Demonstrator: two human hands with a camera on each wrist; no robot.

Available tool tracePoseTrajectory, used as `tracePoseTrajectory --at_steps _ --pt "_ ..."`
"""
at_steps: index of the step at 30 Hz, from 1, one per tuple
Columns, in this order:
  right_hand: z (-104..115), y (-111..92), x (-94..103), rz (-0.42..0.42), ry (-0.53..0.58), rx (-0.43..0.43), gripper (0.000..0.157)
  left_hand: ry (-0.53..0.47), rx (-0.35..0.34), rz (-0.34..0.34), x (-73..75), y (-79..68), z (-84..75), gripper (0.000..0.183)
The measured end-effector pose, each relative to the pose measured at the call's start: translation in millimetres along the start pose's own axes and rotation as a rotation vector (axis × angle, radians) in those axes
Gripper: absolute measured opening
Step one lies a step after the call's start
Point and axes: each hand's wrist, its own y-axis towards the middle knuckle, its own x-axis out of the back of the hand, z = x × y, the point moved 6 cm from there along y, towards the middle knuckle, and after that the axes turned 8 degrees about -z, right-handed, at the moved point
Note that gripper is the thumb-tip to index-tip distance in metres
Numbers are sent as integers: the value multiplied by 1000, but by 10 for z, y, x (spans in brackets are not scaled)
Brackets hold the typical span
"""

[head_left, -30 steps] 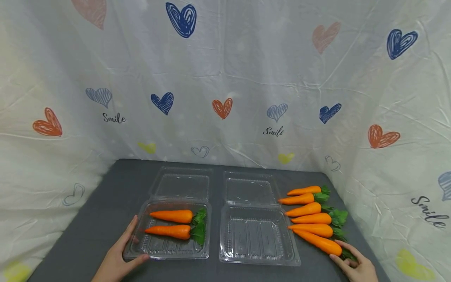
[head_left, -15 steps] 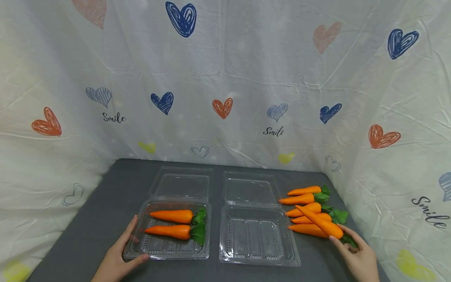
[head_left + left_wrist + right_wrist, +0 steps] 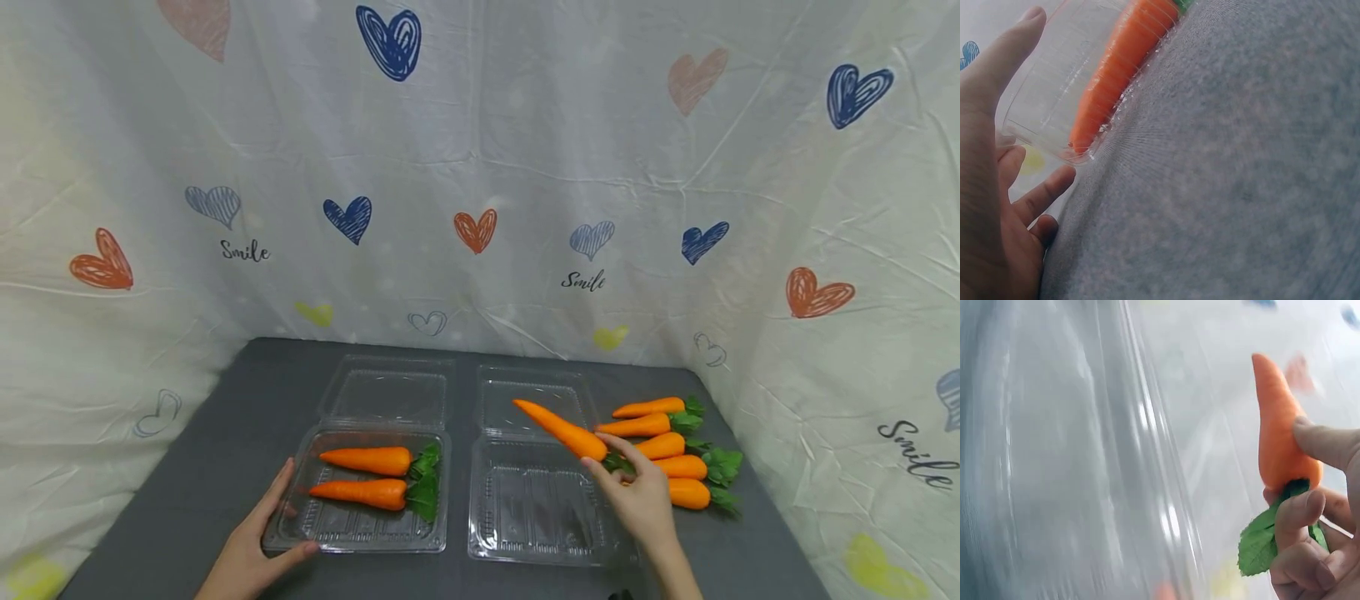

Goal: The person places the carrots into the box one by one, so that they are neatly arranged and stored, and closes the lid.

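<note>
My right hand [image 3: 633,487] pinches an orange carrot [image 3: 562,429] by its thick leafy end, over the right clear plastic container [image 3: 551,557]. Its tip points to the far left. In the right wrist view the thumb presses the side of the carrot [image 3: 1282,434], and the green leaves [image 3: 1260,544] hang by the curled fingers. My left hand [image 3: 251,533] spreads thumb and fingers around the near-left corner of the left clear container [image 3: 360,542]. Two carrots [image 3: 360,493] with leaves lie side by side in that container; one carrot [image 3: 1119,69] shows through its wall in the left wrist view.
Several carrots [image 3: 686,493] lie in a column on the right of the grey table [image 3: 457,579], partly behind the right hand. Both containers have their lids [image 3: 390,398] folded back. A white curtain [image 3: 420,142] printed with hearts surrounds the table.
My right hand has lifted the nearest carrot off the right-hand group and carried it left, over the right container. My left hand has stayed by the left container.
</note>
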Motion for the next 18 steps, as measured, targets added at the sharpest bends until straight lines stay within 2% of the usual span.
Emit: tracePoseTrajectory --at_steps 6,18 --pt "327 -115 -604 112 65 51 44 -17 -11 0 -2 -1 22 116" --pt "834 -436 -1534 289 144 185 48 -30 -20 1 -17 23 7 114"
